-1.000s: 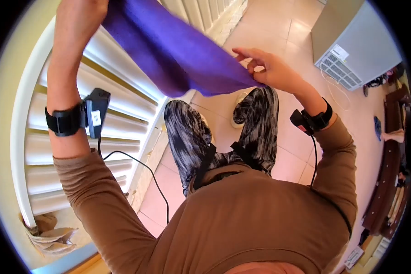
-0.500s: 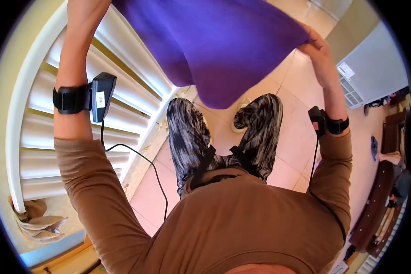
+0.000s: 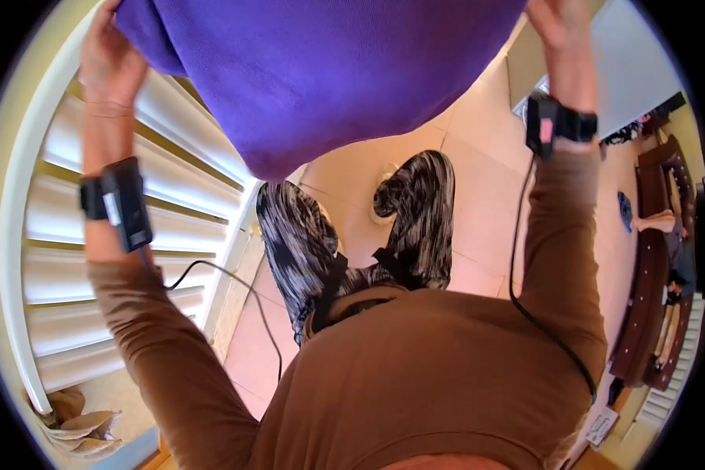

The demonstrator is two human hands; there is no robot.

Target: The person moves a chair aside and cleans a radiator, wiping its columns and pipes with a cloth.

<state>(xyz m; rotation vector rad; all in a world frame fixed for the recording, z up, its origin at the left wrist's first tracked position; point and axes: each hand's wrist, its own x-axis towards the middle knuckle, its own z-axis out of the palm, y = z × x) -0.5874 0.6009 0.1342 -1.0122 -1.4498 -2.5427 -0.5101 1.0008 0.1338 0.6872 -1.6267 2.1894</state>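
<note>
A purple towel (image 3: 329,74), soft and finely textured, hangs stretched between my two hands at the top of the head view. Its upper part runs out of the frame, while the lower edge sags over my knees. My left hand (image 3: 111,63) is closed on the towel's left edge, in front of the white radiator (image 3: 184,117). At the upper right, my right hand (image 3: 558,22) grips the opposite edge; it is slightly blurred and partly cut off by the frame. Each forearm carries a black strapped-on device with a cable.
Pale tiles (image 3: 478,219) cover the floor under my feet. A white appliance (image 3: 634,63) stands at the upper right. Farther right, a person's bare leg (image 3: 656,221) rests by a brown sofa (image 3: 642,329). A crumpled beige cloth (image 3: 86,431) lies at the lower left.
Both hands have risen or spread, and the towel is now pulled wider and higher, its lowest corner shifted left. My left hand has come into view; my right hand has moved up toward the frame's edge.
</note>
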